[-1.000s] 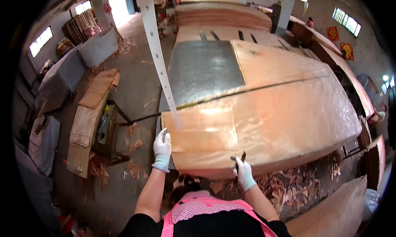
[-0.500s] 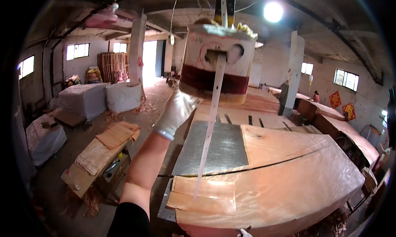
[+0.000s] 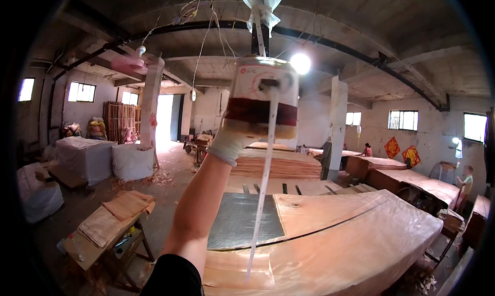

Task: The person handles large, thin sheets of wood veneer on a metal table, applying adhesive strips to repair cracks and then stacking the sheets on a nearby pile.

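Note:
My left hand (image 3: 230, 145), in a white glove, reaches up to the lower left of a hanging plastic container (image 3: 252, 111). The container is whitish with a dark red band, and its bottom part hides my fingers. From a slot in its front hangs a long, narrow white strip with small holes (image 3: 262, 193). The strip's lower end is over thin wood veneer sheets (image 3: 240, 270) at the near end of a large veneer-topped stack (image 3: 340, 234). A black band bends across that stack, beside a dark grey sheet (image 3: 242, 218). My right hand is out of view.
Lower left, a small wooden table (image 3: 95, 257) carries veneer pieces (image 3: 111, 218). Wrapped bales (image 3: 87, 159) and a white sack (image 3: 133, 162) stand farther back. More veneer stacks (image 3: 417, 182) line the right, where a person (image 3: 466, 182) stands. Loose wires (image 3: 201, 48) hang overhead.
The view has tilted upward, showing more ceiling. My left hand has shifted farther beneath the container. A gloved hand at the lower edge has left the view.

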The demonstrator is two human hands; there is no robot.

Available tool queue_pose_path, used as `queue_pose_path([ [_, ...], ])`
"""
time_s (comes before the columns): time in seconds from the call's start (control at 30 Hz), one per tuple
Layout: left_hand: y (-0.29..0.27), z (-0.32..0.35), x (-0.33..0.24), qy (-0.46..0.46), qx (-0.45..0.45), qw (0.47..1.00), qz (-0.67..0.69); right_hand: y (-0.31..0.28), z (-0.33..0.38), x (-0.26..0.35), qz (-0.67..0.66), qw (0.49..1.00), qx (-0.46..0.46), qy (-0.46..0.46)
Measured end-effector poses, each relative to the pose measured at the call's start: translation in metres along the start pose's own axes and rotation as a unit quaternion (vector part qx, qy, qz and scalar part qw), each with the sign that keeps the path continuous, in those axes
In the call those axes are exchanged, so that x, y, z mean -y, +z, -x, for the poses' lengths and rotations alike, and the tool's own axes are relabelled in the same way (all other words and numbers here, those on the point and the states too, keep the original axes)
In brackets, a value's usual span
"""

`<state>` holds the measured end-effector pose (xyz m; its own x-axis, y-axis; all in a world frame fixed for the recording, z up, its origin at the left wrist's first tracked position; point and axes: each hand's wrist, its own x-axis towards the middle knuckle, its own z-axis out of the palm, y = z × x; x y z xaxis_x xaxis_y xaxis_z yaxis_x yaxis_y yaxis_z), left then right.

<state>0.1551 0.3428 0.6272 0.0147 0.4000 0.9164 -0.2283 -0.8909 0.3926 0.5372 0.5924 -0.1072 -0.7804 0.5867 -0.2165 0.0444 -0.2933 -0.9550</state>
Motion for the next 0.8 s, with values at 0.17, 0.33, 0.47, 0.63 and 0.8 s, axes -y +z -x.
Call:
queue_pose_path([
  [0.17,0.054,-0.067,-0.013,0.003,-0.002,0.998,-0.063,0.017,0.002,0.059,-0.026,1.000,-0.014,-0.003],
  [0.33,0.102,-0.148,-0.017,-0.029,-0.159,0.987,-0.007,0.030,0.003,0.112,-0.026,0.999,-0.021,-0.030],
  [0.47,0.105,-0.198,-0.021,-0.009,-0.134,0.991,0.020,0.046,-0.005,0.134,-0.023,0.999,0.001,-0.048],
  [0.63,0.118,-0.196,-0.012,0.008,-0.158,0.987,0.002,0.053,-0.010,0.154,-0.017,0.997,0.021,-0.069],
  [0.8,0.104,-0.132,-0.005,0.041,-0.264,0.942,-0.202,0.057,-0.016,0.168,-0.006,0.995,0.040,-0.086],
])
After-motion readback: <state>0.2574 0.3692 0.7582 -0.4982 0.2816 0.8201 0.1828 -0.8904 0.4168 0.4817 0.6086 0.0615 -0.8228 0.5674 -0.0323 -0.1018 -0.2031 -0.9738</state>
